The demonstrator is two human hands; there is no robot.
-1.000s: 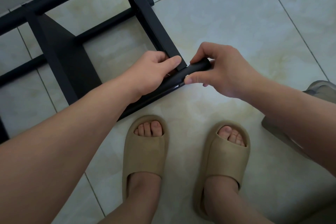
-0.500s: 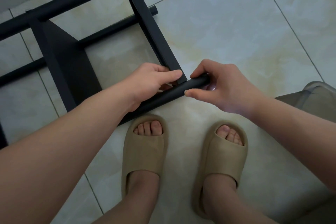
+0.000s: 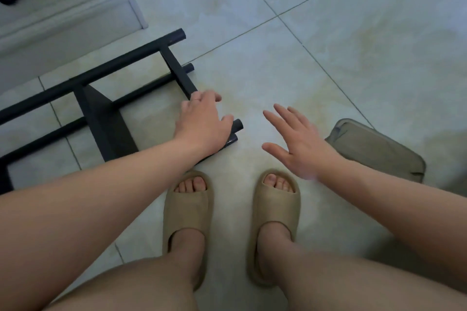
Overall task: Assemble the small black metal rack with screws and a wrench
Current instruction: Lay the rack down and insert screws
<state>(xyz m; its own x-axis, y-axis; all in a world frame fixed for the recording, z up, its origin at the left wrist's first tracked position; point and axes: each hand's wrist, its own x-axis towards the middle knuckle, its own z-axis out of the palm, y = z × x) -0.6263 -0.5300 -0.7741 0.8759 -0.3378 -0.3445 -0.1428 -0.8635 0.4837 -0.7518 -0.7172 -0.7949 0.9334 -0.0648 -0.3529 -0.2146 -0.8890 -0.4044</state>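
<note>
The black rack (image 3: 101, 113) is seen lying on its side on the tiled floor (image 3: 328, 45), in the left middle of the frame. Its long tubes run on a diagonal from the left edge up toward the centre. The ends of the two nearest tubes (image 3: 237, 125) are seen open, pointing to the right just past the left hand (image 3: 202, 121).

That left hand is laid over the near corner of the rack, where a flat crossbar (image 3: 177, 68) meets a tube. Its fingers are curved down over the metal and its thumb lies along the tube, so the corner is judged to be held steady.

The right hand (image 3: 300, 144) is spread wide above the bare floor, and nothing is held in it. It is well apart from the rack, with the tube ends lying to its left, between the two hands.

No screw or wrench can be made out anywhere. A grey-green pouch (image 3: 376, 149) is seen just to the right of the right wrist, and whether hardware is kept in it cannot be told.

The joint at the held corner is judged to be the one in hand. The empty right hand is the nearer one to the pouch, so any fetching would best be done by it while the rack is kept still by the left.
</note>
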